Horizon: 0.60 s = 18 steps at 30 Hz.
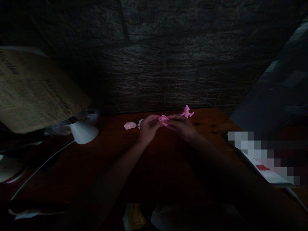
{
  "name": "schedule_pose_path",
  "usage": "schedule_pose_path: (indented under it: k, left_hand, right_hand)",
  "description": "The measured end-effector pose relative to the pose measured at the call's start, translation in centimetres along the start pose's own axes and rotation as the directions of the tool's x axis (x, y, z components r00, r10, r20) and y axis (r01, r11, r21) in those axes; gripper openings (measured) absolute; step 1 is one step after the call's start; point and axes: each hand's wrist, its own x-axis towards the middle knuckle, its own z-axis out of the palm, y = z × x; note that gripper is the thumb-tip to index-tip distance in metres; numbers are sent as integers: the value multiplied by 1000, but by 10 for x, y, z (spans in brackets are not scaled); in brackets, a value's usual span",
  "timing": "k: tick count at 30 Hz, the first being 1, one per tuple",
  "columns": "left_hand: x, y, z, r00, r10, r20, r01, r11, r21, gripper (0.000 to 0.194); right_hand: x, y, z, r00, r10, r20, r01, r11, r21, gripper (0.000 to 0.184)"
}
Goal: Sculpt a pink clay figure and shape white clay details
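Note:
Between my two hands is a small pink piece (pixel 163 119), curled at the top, soft-looking like paper or clay; the exact material is hard to tell in the dim light. My left hand (pixel 149 126) pinches its left side, fingers closed. My right hand (pixel 181 125) grips the right side with bent fingers. Behind the right hand, near the wall, stands a pink pointed figure (pixel 187 111) with small arm-like parts. Left of my left hand lies a pale pink flattened piece (pixel 130 125). A whitish piece (pixel 139 124) beside it is partly hidden by that hand.
A lamp with a newsprint shade (pixel 40 89) and white base (pixel 84 132) stands at left, its cord (pixel 43 168) crossing the wooden table (pixel 96 173). A dark stone-patterned wall (pixel 154 57) closes the back. At right lies a white, partly blurred-out flat object (pixel 269 175).

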Motion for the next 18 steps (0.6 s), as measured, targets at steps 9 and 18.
schedule_pose_path:
  k: [9, 18]
  left_hand:
    - [-8, 5, 3, 962, 274, 17, -264, 907, 329, 3]
    - [-17, 20, 12, 817, 427, 387, -565, 728, 389, 27]
  right_hand:
    - [2, -1, 1, 975, 120, 186, -123, 992, 8, 46]
    - [5, -4, -4, 978, 197, 66, -205, 967, 151, 35]
